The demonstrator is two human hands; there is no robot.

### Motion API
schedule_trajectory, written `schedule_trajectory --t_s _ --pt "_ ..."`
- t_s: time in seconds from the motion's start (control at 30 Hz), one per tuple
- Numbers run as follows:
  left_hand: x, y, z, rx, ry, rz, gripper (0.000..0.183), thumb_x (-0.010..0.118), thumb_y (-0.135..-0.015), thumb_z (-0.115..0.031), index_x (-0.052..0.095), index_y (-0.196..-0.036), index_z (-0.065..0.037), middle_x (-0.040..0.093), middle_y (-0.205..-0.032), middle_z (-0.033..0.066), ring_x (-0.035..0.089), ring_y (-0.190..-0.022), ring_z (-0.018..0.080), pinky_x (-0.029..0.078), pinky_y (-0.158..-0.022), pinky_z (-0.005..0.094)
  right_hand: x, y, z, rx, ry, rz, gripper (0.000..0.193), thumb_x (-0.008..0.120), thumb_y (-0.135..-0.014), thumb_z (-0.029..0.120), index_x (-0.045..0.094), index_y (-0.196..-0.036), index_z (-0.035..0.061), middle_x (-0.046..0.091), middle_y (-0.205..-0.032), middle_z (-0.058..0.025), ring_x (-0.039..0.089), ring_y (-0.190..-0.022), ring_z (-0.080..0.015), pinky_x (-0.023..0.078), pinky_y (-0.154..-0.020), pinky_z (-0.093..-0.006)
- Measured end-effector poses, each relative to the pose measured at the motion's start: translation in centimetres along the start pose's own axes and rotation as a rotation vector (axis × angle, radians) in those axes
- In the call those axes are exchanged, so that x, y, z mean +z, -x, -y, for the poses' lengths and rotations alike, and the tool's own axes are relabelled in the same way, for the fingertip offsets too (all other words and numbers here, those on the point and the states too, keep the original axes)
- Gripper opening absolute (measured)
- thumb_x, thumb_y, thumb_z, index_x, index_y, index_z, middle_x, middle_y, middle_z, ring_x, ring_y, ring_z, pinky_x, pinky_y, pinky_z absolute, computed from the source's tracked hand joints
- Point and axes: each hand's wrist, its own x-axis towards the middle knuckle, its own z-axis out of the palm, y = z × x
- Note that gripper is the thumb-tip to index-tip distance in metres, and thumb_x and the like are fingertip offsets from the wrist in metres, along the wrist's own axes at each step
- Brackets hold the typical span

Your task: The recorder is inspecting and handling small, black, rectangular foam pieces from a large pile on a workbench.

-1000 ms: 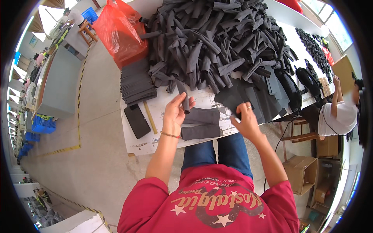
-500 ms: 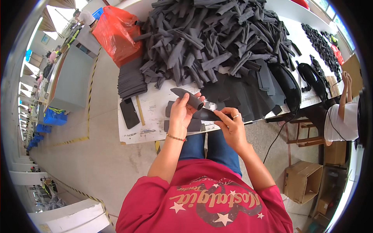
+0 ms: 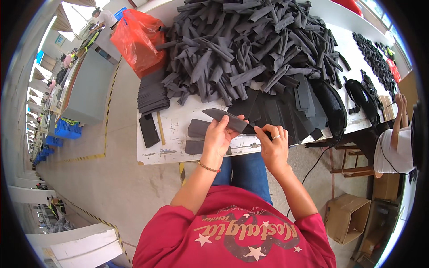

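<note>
My left hand (image 3: 217, 139) is closed round a dark grey fabric tube (image 3: 230, 121), its pointed end toward the pile at the upper left. At the tube's other end, my right hand (image 3: 274, 149), a ring on one finger, pinches a black piece (image 3: 250, 129). That piece meets the tube's mouth; whether it goes inside I cannot tell. Just left of my left hand, small flat grey fabric pieces (image 3: 197, 128) lie on the white table (image 3: 176, 118). Beyond my hands spreads a large heap of rolled dark grey fabric pieces (image 3: 241, 53).
A neat stack of grey pieces (image 3: 152, 96), a black phone (image 3: 149, 130) and a thin wooden strip (image 3: 161, 127) lie at left. Behind stands a red plastic bag (image 3: 138, 42). Black sheets (image 3: 272, 111) and curved black mesh parts (image 3: 330, 105) lie right. Another person (image 3: 395, 147) sits far right.
The tube has turned flatter and shifted slightly right. My right hand has moved a little right and its black piece now meets the tube's end. The flat grey pieces are less covered.
</note>
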Motion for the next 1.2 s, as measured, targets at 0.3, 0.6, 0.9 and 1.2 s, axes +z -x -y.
schedule_trajectory --t_s 0.3,0.6,0.9,1.2 --pt "1.8 2.7 0.4 0.24 0.089 0.114 0.052 0.065 -0.091 -0.016 0.032 -0.129 -0.002 0.059 -0.119 0.023 0.063 -0.104 0.0339 0.05 -0.095 0.0433 1.4 -0.8 3.1 0.083 -0.19 0.013 0.047 0.074 -0.074 0.008 0.062 -0.119 0.007 0.054 -0.106 -0.0111 0.053 -0.094 -0.0296 0.044 -0.079 -0.0399" --pt "0.1 2.3 1.5 0.276 -0.029 0.069 0.028 0.055 -0.097 -0.028 0.058 -0.102 -0.001 0.066 -0.106 0.0228 0.065 -0.094 0.0251 0.05 -0.088 0.0389 3.8 0.7 4.5 -0.008 -0.396 0.073 0.036 0.072 -0.072 -0.002 0.054 -0.103 -0.0001 0.056 -0.108 -0.0186 0.056 -0.091 -0.0374 0.048 -0.075 -0.0433" --pt "-1.2 2.8 -1.6 0.261 -0.039 0.091 0.03 0.054 -0.098 -0.03 0.051 -0.101 0.0 0.066 -0.106 0.0257 0.066 -0.096 0.0293 0.05 -0.088 0.039 3.4 -0.1 5.8 -0.01 -0.392 0.16 0.033 0.071 -0.074 0.002 0.054 -0.102 0.0031 0.056 -0.103 -0.0161 0.057 -0.089 -0.0358 0.049 -0.076 -0.0437" --pt "-1.1 3.6 -1.4 0.225 0.035 0.069 0.026 0.052 -0.099 -0.031 0.056 -0.091 -0.006 0.063 -0.119 0.0205 0.061 -0.106 0.0236 0.048 -0.093 0.0366 4.6 -3.6 7.2 -0.126 -0.519 0.101 0.026 0.07 -0.074 0.0 0.055 -0.096 0.0017 0.058 -0.097 -0.0141 0.058 -0.086 -0.0355 0.048 -0.074 -0.0418"
